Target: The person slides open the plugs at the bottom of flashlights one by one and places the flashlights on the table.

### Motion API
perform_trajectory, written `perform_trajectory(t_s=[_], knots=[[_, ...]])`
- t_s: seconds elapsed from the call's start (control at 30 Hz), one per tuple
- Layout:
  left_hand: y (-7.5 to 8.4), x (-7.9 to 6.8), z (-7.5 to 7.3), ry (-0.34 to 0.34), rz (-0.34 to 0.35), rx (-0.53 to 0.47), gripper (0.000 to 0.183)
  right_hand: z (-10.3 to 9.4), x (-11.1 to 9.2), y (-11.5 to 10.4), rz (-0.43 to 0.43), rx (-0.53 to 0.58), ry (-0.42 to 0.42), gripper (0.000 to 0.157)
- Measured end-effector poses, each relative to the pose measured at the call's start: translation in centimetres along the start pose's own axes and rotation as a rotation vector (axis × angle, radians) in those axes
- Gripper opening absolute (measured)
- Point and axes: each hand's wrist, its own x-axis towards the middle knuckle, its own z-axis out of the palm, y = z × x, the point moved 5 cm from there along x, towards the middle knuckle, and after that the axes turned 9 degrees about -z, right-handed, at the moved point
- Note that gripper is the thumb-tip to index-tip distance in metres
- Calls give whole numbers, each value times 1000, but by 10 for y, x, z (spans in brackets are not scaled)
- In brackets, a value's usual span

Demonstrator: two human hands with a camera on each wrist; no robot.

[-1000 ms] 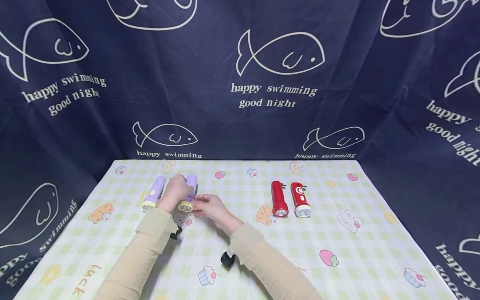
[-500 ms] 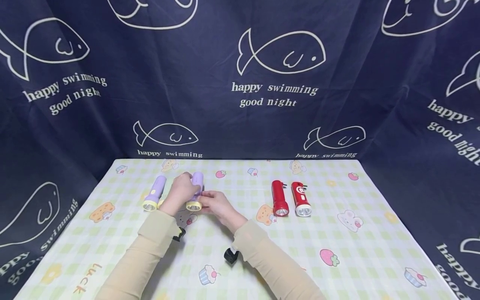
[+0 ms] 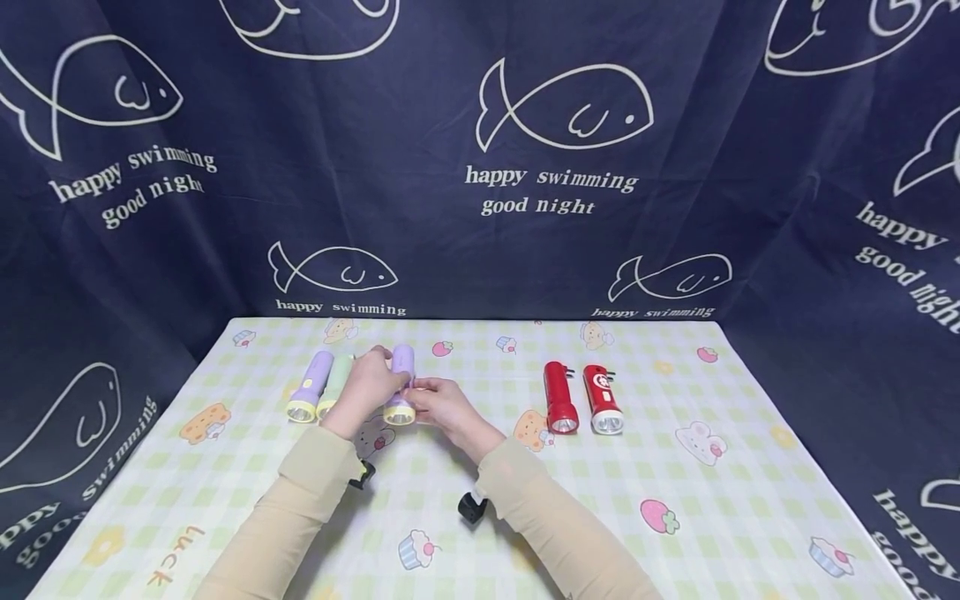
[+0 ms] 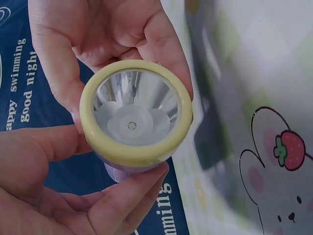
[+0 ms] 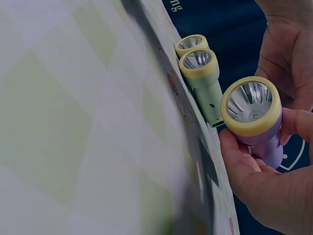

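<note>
A purple flashlight (image 3: 402,360) with a yellow head is held between both hands, its lens toward me; it appears raised off the tablecloth. My left hand (image 3: 369,385) grips its body from the left with thumb and fingers. From the other side my right hand (image 3: 450,412) pinches it near the head (image 5: 252,106) with thumb and fingers. To the left lie a green flashlight (image 5: 208,93), partly hidden by my left hand in the head view, and a second purple flashlight (image 3: 312,379) beside it.
Two red flashlights lie on the right side of the table: a plain red one (image 3: 557,392) and one with a white rim (image 3: 602,396). A checked cartoon tablecloth (image 3: 720,533) covers the table. A navy fish-print curtain (image 3: 555,275) stands behind.
Both hands have moved to the right with the purple flashlight between them. The green flashlight has come into sight behind my left hand. The red flashlights stay where they were.
</note>
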Motion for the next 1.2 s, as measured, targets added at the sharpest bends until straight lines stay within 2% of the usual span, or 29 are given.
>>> perform_trajectory(t_s=[0.27, 0.47, 0.57, 0.73, 0.83, 0.93, 1.2], knots=[[2, -2, 0, 0, 11, -14, 55, -7, 1, 3, -7, 26, 19, 47], [-1, -1, 3, -41, -4, -95, 50, -13, -1, 4, -2, 17, 31, 49], [-6, 2, 8, -90, -38, -184, 47, -17, 0, 7, -5, 17, 38, 50], [-14, 10, 21, -202, -122, -441, 44, -23, -1, 11, -7, 28, 52, 49], [-17, 14, 27, -254, -147, -558, 42, -26, -3, 12, 2, 34, 59, 48], [-18, 16, 32, -285, -151, -619, 42, -28, -5, 12, 7, 30, 65, 48], [-17, 17, 38, -300, -153, -649, 43, -31, -9, 12, 6, 15, 74, 46]])
